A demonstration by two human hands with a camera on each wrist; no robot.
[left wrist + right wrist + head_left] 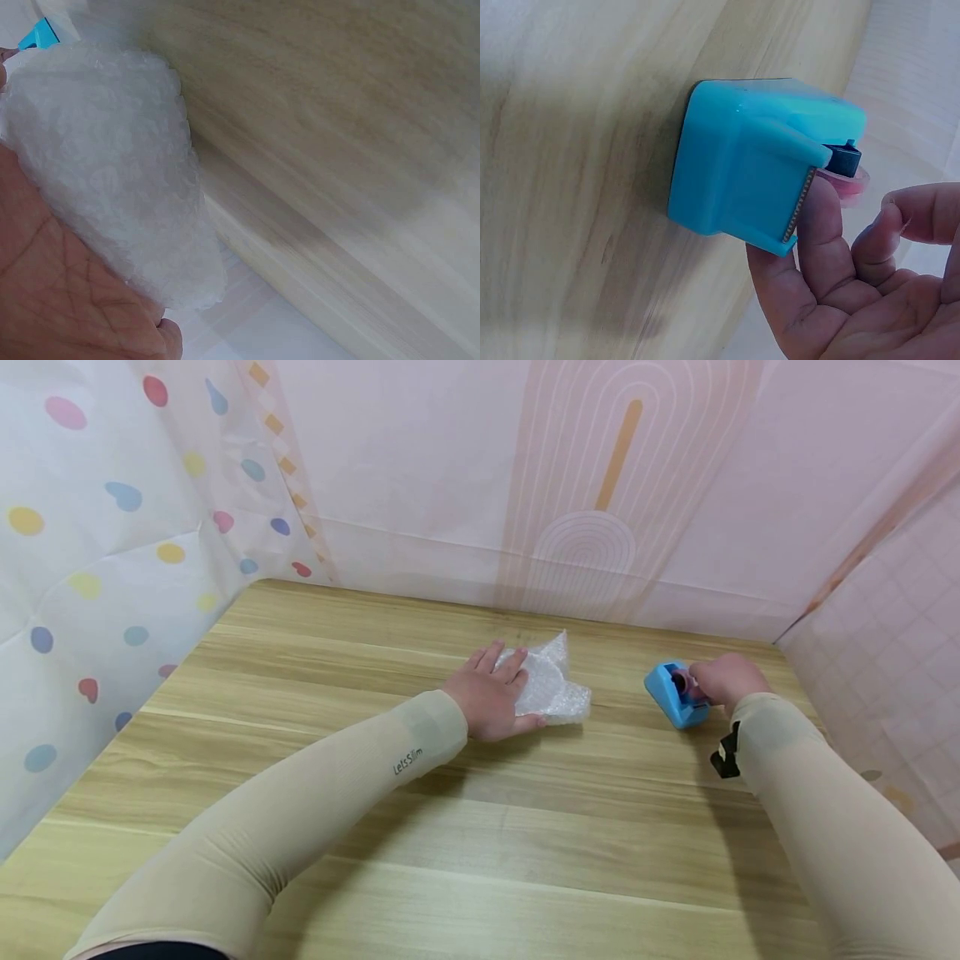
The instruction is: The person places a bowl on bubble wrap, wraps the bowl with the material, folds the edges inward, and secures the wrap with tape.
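My left hand (pixel 489 700) rests palm down, fingers spread, on the near-left side of a bubble wrap bundle (pixel 546 683). A round outline shows through the wrap, and two of its corners stick up and out. In the left wrist view the bubble wrap (pixel 112 165) sits along the palm. To the right, my right hand (pixel 731 681) is at a blue tape dispenser (pixel 681 714). In the right wrist view, its thumb and a fingertip pinch a thin clear tape end beside the pink roll (pixel 851 189); other fingers lie behind the toothed cutter (pixel 801 204).
Both things stand on a wood-grain table (pixel 480 852). A pale patterned cloth (pixel 420 468) hangs behind its far edge. Dotted cloth (pixel 112 568) borders the left side, and a grid-patterned cloth (pixel 892 635) the right.
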